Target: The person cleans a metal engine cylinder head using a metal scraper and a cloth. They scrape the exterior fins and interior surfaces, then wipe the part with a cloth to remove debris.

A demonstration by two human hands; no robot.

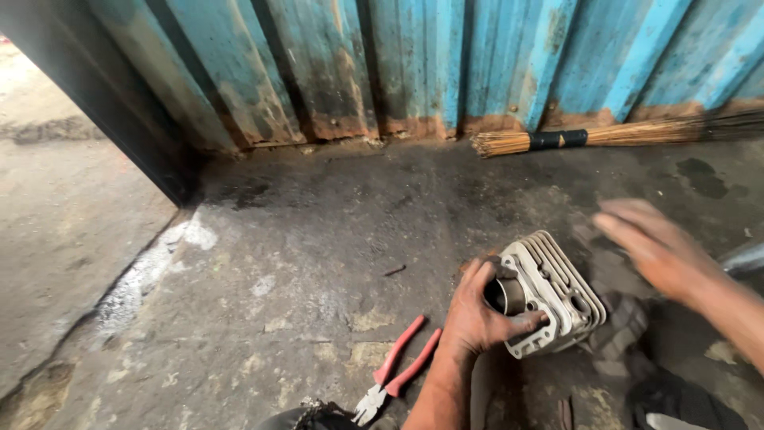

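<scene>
1. Pliers point(398, 362) with red handles lie nearest us on the concrete floor point(302, 239), just beside our left wrist.
2. We grip the finned cylinder point(549, 295) with our left hand point(481, 310), fingers curled into its bore.
3. We hold our right hand point(656, 247) open and blurred above it, not touching.
4. We see a broom point(605, 135) lying along the blue wall point(414, 56).

The right hand point(656, 247) is smeared by motion blur, its fingers indistinct. The left hand point(481, 310) covers part of the finned engine cylinder point(553, 295) (its bore half hidden). The broom point(605, 135) runs off the right edge; the red-handled pliers point(398, 370) have their jaws partly hidden by a dark object at the bottom edge.
</scene>
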